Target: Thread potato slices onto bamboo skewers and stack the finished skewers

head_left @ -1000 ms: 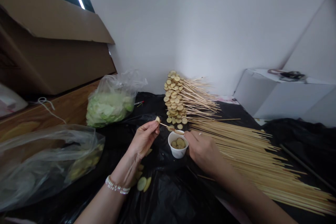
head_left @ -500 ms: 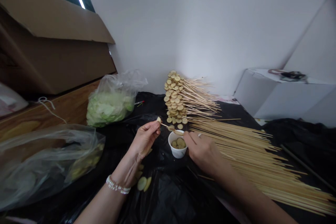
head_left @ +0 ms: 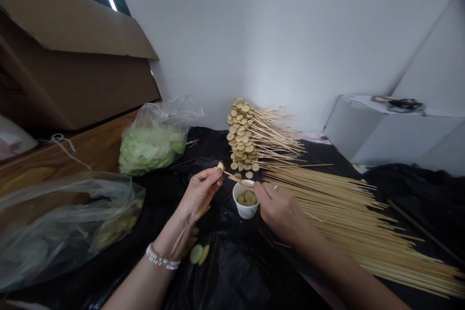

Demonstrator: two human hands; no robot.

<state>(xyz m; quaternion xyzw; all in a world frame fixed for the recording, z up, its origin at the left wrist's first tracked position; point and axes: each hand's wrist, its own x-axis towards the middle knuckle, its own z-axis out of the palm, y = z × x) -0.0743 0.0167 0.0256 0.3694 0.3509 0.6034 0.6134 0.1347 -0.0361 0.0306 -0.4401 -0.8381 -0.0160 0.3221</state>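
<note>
My left hand (head_left: 204, 191) pinches a pale potato slice (head_left: 220, 166) between thumb and fingertips. The tip of a thin wooden skewer (head_left: 228, 173) meets that slice. My right hand (head_left: 278, 208) is closed around the skewer farther back, close to slices threaded on it (head_left: 238, 180). Under the skewer stands a white cup (head_left: 247, 212) with several slices inside. Behind it a stack of finished potato skewers (head_left: 241, 135) leans with the sticks pointing right. A few loose slices (head_left: 196, 254) lie below my left wrist.
Many bare skewers (head_left: 348, 223) spread across the right side on black plastic (head_left: 232, 271). At left are a bag of cut cabbage (head_left: 152, 147), another clear bag (head_left: 72, 223) and a cardboard box (head_left: 80, 82). A white box (head_left: 392, 131) stands back right.
Both hands stay nearly in place. The threaded slices have turned slightly, now showing more edge-on, and the skewer has shifted a little.
</note>
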